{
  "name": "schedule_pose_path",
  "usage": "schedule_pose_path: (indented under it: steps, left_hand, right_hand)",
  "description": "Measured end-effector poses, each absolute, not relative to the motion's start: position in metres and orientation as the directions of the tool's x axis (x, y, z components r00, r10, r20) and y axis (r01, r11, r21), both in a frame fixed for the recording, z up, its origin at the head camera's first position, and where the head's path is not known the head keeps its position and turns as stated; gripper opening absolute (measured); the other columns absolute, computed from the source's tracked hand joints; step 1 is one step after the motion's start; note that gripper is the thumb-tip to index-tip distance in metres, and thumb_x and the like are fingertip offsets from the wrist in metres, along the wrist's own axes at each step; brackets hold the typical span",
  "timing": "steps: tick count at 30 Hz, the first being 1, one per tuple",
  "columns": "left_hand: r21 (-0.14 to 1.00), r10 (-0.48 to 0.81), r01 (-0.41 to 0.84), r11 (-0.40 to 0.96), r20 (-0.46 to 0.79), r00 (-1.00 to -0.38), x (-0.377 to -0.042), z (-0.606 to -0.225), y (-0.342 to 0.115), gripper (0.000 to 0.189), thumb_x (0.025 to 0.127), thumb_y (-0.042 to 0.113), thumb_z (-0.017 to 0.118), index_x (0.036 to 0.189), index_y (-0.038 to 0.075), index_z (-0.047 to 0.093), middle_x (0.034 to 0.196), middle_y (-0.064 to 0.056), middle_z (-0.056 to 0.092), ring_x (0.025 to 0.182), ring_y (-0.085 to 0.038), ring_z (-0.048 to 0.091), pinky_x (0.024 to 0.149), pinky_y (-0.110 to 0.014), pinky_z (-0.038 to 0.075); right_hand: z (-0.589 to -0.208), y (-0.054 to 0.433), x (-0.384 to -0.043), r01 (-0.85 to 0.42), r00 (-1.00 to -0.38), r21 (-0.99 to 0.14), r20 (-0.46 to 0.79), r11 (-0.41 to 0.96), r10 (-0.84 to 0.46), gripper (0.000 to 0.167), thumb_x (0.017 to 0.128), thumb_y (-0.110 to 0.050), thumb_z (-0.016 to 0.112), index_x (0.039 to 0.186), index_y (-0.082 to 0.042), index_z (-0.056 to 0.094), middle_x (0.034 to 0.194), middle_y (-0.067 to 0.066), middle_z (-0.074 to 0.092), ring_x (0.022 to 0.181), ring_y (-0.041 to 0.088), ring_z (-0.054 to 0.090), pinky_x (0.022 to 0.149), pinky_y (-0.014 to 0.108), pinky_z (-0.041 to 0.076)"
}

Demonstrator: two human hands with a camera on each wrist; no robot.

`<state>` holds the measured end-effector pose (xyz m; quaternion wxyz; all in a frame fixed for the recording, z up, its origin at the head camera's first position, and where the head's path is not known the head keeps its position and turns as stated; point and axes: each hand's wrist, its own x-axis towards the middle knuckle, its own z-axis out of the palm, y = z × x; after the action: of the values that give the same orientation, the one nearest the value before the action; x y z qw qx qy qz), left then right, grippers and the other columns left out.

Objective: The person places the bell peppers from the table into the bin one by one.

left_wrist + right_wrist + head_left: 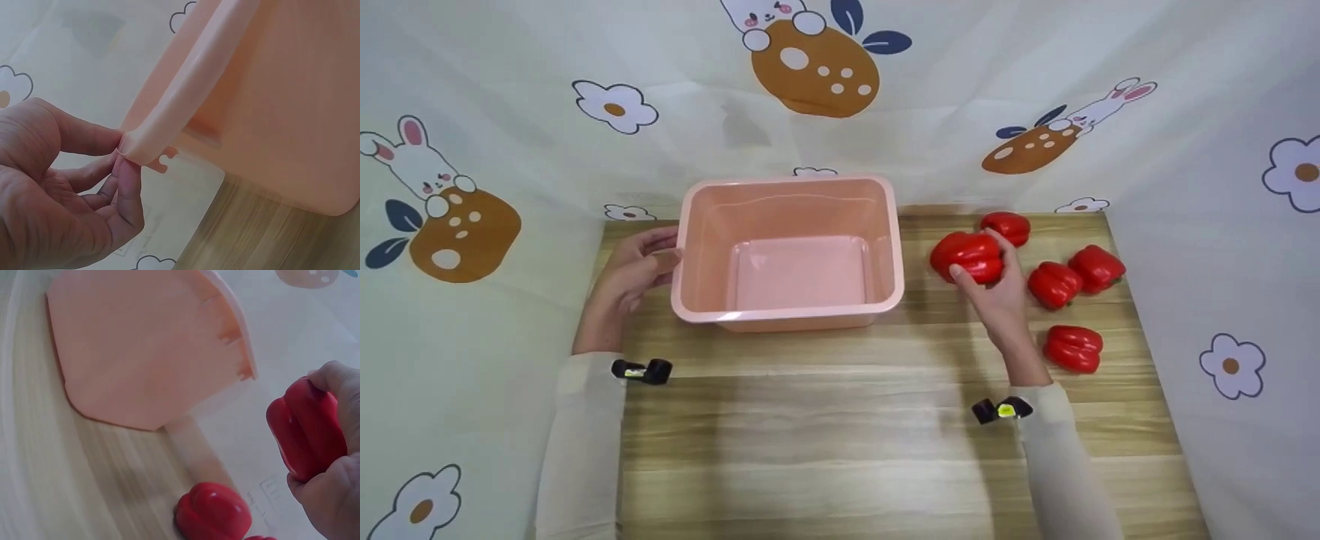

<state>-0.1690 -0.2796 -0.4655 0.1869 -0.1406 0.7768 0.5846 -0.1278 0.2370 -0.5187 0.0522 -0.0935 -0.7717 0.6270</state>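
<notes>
A pink plastic basin (787,316) stands on the wooden table, with nothing inside it. My left hand (631,270) pinches its left rim between thumb and fingers, as the left wrist view shows close up at the rim (174,101). To the right of the basin, my right hand (1000,292) grips a red bell pepper (966,256), thumb on one side and fingers on the other. In the right wrist view this pepper (306,430) is held above the table, apart from the basin's side (140,349).
Several other red bell peppers lie on the right of the table: one behind the held one (1011,227), a touching pair (1054,285), and one nearer the front (1073,349). Printed cloth walls (690,135) close off the back and both sides.
</notes>
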Motion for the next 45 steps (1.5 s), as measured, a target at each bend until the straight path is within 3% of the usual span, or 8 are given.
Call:
schedule_pose_path:
  steps: [10,18,32,41,45]
  left_hand:
    - [0.857,-0.026,-0.442,0.264,-0.452,-0.892,-0.166,-0.462,-0.285,0.063,0.104,0.009,0.056,0.163,0.003,0.036,0.142,-0.008,0.052,0.101,-0.006,0.068,0.089,-0.021,0.065]
    - [0.883,0.029,-0.42,0.208,-0.435,-0.9,-0.17,-0.464,-0.272,0.062,0.103,0.005,0.054,0.162,-0.001,0.036,0.156,-0.022,0.046,0.099,-0.005,0.07,0.087,-0.02,0.065]
    - [0.871,-0.004,-0.425,0.246,-0.438,-0.899,-0.165,-0.458,-0.276,0.061,0.102,0.006,0.055,0.161,0.002,0.039,0.153,-0.019,0.049,0.104,-0.011,0.069,0.092,-0.026,0.066]
    - [0.869,-0.001,-0.425,0.252,-0.439,-0.898,-0.163,-0.456,-0.275,0.062,0.102,0.005,0.054,0.161,-0.001,0.037,0.154,-0.023,0.047,0.105,-0.012,0.068,0.092,-0.026,0.066]
    - [0.88,0.004,-0.413,0.236,-0.425,-0.905,-0.164,-0.458,-0.275,0.061,0.102,0.004,0.054,0.16,-0.002,0.038,0.147,-0.019,0.051,0.099,-0.007,0.069,0.086,-0.021,0.066]
  right_hand:
    - [-0.492,0.214,-0.148,0.1,-0.993,-0.958,-0.077,0.269,0.094,0.085,0.087,-0.026,0.086,0.158,-0.019,0.04,0.157,0.01,0.046,0.142,0.028,0.044,0.114,0.051,0.056]
    - [-0.473,0.209,-0.149,0.059,-0.997,-0.953,-0.04,0.297,0.068,0.083,0.088,-0.026,0.086,0.158,-0.016,0.042,0.156,0.008,0.049,0.14,0.027,0.046,0.114,0.05,0.056]
    - [-0.456,0.17,-0.168,-0.016,-0.998,-0.927,-0.01,0.375,-0.067,0.087,0.087,-0.034,0.086,0.16,-0.021,0.039,0.16,0.006,0.048,0.143,0.029,0.047,0.114,0.053,0.057]
    - [-0.454,0.143,-0.177,0.015,-0.987,-0.967,-0.055,0.253,-0.151,0.087,0.086,-0.034,0.087,0.158,-0.021,0.04,0.157,0.003,0.049,0.143,0.026,0.046,0.109,0.049,0.061]
    - [-0.454,0.134,-0.179,0.017,-0.985,-0.975,-0.054,0.223,-0.163,0.087,0.086,-0.032,0.087,0.158,-0.02,0.04,0.157,0.003,0.048,0.143,0.026,0.045,0.109,0.049,0.061]
